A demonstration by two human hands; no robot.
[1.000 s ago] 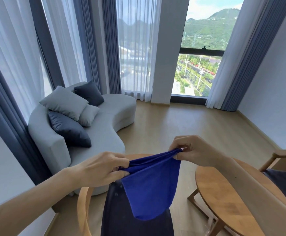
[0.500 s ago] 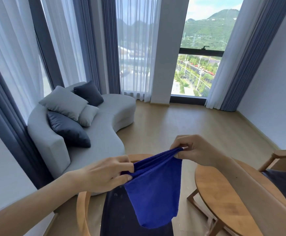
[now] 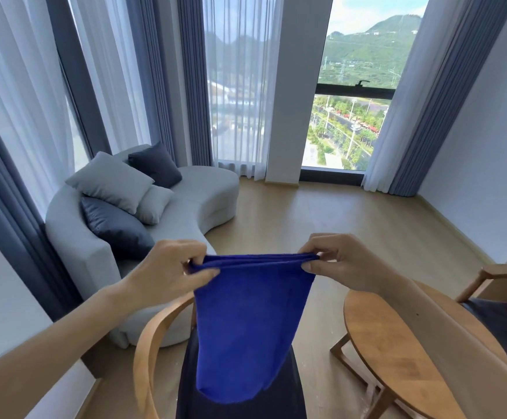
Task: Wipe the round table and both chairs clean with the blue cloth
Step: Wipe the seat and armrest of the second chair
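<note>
Hanging limp and folded in mid-air above the near chair (image 3: pixel 143 352), blue cloth (image 3: pixel 246 322): soft, light, likely best held by its top corners. Pinched at the left corner by left hand (image 3: pixel 167 267), at the right by right hand (image 3: pixel 337 261), both raised level, desk (image 3: pixel 391 352) beside.

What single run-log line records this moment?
phase: cloth prep | left hand: pinches blue cloth | right hand: pinches blue cloth | cloth: hanging, off round table
</note>
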